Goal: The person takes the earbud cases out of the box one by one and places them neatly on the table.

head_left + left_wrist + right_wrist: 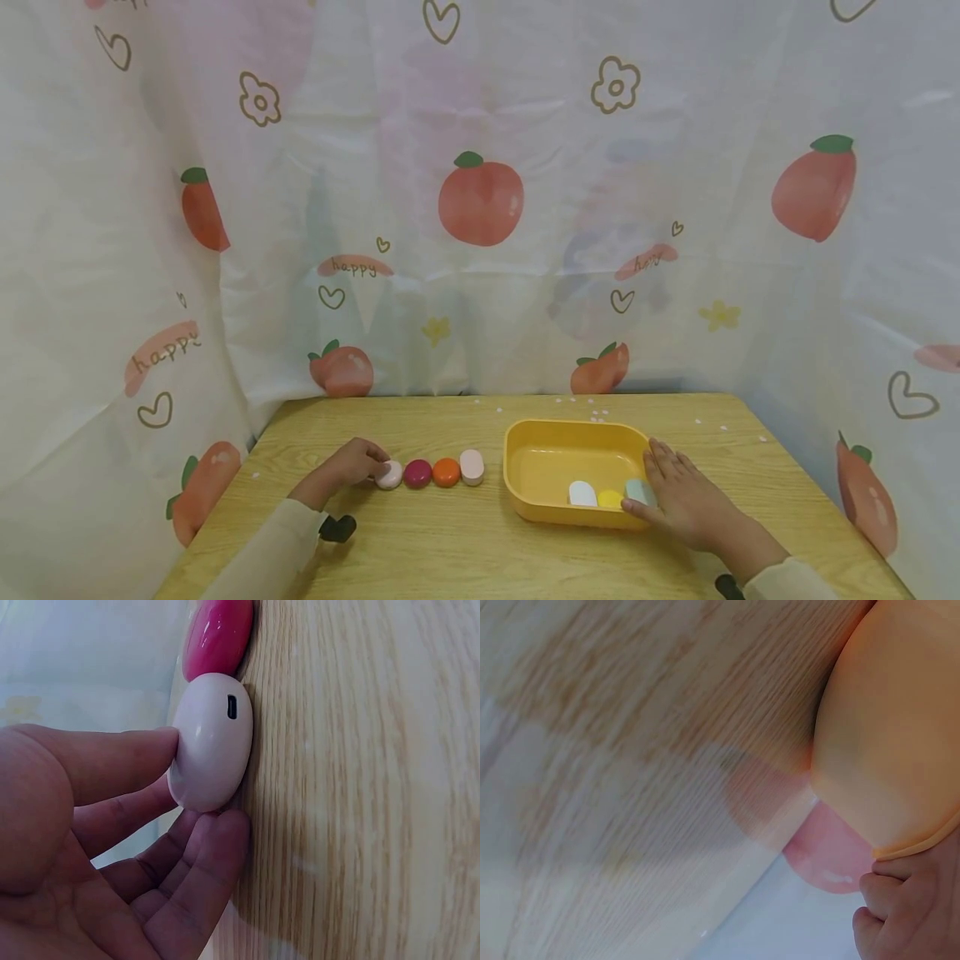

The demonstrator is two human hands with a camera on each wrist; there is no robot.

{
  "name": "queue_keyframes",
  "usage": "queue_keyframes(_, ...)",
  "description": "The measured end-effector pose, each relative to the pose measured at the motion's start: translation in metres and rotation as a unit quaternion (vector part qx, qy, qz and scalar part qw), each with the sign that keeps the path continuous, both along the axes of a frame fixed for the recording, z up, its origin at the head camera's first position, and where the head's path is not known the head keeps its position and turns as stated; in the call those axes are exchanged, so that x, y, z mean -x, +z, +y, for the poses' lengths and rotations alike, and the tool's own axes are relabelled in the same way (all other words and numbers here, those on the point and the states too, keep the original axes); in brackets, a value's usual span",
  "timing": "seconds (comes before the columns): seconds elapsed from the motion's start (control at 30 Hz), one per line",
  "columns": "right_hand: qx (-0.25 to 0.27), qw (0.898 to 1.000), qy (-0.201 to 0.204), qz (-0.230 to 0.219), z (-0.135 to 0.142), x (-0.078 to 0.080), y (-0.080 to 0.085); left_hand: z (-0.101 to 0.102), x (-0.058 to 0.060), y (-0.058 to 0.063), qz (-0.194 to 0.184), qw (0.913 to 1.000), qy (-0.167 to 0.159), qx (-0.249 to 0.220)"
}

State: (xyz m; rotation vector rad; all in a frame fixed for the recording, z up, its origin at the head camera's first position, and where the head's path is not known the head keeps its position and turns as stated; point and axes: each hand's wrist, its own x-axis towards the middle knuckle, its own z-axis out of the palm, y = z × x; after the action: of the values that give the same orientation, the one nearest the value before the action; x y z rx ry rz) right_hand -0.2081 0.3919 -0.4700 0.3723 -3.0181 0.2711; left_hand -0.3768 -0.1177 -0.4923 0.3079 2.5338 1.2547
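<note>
At the left end of a row on the table, my left hand (352, 468) pinches a pale pink, rounded oval case (214, 742). A small dark slot like a charging port shows on its side in the left wrist view. Beside it sit a glossy magenta round piece (417, 474), an orange one (446, 472) and a light pink oblong one (472, 467). My right hand (686, 504) rests with fairly straight fingers on the right end of a yellow tub (517, 487). Inside lie a white piece (582, 493), a yellow one (610, 499) and a pale green one (640, 492), partly hidden.
The wooden table (450, 558) ends at a white fruit-print curtain (480, 317) behind and at both sides. Small white flecks (597, 417) are scattered near its back edge. Bare wood separates the row from the tub.
</note>
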Motion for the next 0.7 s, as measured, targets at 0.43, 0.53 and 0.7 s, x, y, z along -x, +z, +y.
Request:
queue_keyframes(0.43, 0.006, 1.000, 0.003, 0.002, 0.001, 0.000, 0.000, -0.001, 0.004, 0.000, -0.001, 0.9999, -0.010, -0.008)
queue_keyframes(0.53, 0.010, 1.000, 0.003, 0.001, 0.000, -0.001, 0.000, -0.001, 0.005, 0.004, 0.016, 0.9996, -0.022, 0.006)
queue_keyframes(0.7, 0.011, 1.000, 0.002, 0.000, 0.000, -0.001, -0.001, 0.005, 0.012, 0.020, 0.038, 0.9987, -0.030, 0.014)
